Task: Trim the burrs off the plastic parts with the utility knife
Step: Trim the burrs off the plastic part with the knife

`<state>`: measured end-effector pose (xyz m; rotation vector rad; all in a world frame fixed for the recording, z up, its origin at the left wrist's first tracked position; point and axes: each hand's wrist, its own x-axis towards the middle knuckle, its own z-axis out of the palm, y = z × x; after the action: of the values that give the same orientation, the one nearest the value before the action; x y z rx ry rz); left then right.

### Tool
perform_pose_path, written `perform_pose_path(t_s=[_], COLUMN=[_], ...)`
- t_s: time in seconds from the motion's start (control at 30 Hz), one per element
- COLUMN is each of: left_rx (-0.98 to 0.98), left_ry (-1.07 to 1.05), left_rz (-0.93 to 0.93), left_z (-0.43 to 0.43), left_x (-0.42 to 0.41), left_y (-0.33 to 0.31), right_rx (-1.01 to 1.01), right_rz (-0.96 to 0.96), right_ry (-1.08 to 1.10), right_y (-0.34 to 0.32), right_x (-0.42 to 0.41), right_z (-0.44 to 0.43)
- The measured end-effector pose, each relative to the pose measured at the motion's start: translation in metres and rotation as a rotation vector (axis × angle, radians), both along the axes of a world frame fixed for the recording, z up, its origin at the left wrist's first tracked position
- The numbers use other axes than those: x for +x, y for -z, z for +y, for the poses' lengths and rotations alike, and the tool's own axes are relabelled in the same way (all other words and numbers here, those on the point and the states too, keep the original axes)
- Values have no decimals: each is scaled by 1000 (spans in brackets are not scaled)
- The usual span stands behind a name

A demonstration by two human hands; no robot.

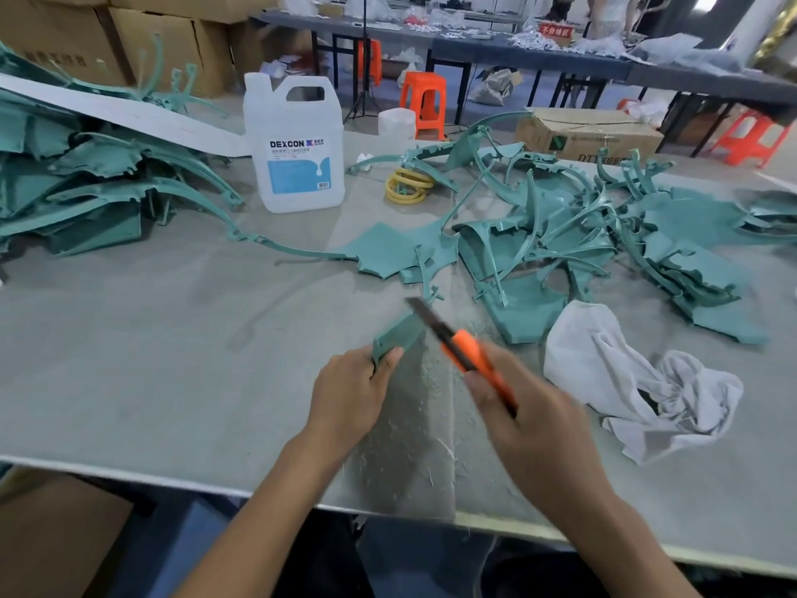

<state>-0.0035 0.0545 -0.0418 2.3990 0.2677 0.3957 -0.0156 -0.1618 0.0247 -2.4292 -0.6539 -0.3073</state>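
My left hand grips a small teal plastic part just above the grey table. My right hand holds an orange utility knife with its dark blade extended up and to the left. The blade lies along the part's right edge. Thin plastic shavings litter the table below my hands. A loose heap of teal parts lies at the right, and a stacked pile of teal parts at the left.
A clear plastic jug stands at mid table beside yellow rings. A white rag lies right of my hands. Cardboard boxes sit at the back left, orange stools and another table behind.
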Motion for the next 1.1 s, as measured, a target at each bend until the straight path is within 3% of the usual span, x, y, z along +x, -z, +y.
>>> perform_pose_path(t_s=[0.07,0.2,0.3,0.37,0.57,0.73,0.8,0.87,0.97,1.1], left_rx=[10,-14,-4,17,-103,-82,-99,-125,-134,84], left_ry=[-3,6,-17,-37,-48,-41,-31,15,100,248], left_rz=[15,31,27,34,99,85,96,87,9,-117], left_z=[0,0,-1,-2,1,-1,0,0,-10,-32], left_x=[0,0,0,1,2,-1,-2,-6,-12,-20], left_y=[0,-1,-1,0,-5,-7,-8,-10,-26,-46], right_rx=[-42,21,87,29,43,61,104,204,457,791], right_rz=[9,110,72,41,98,82,142,228,344,631], right_ry=[-54,107,-34,-115,26,-90,39,158,67,-26], right_y=[5,10,1,2,7,10,11,8,-6,-22], right_x=[-5,23,8,3,28,21,35,42,31,18], right_z=[4,-6,2,8,15,22,19,10,5,7])
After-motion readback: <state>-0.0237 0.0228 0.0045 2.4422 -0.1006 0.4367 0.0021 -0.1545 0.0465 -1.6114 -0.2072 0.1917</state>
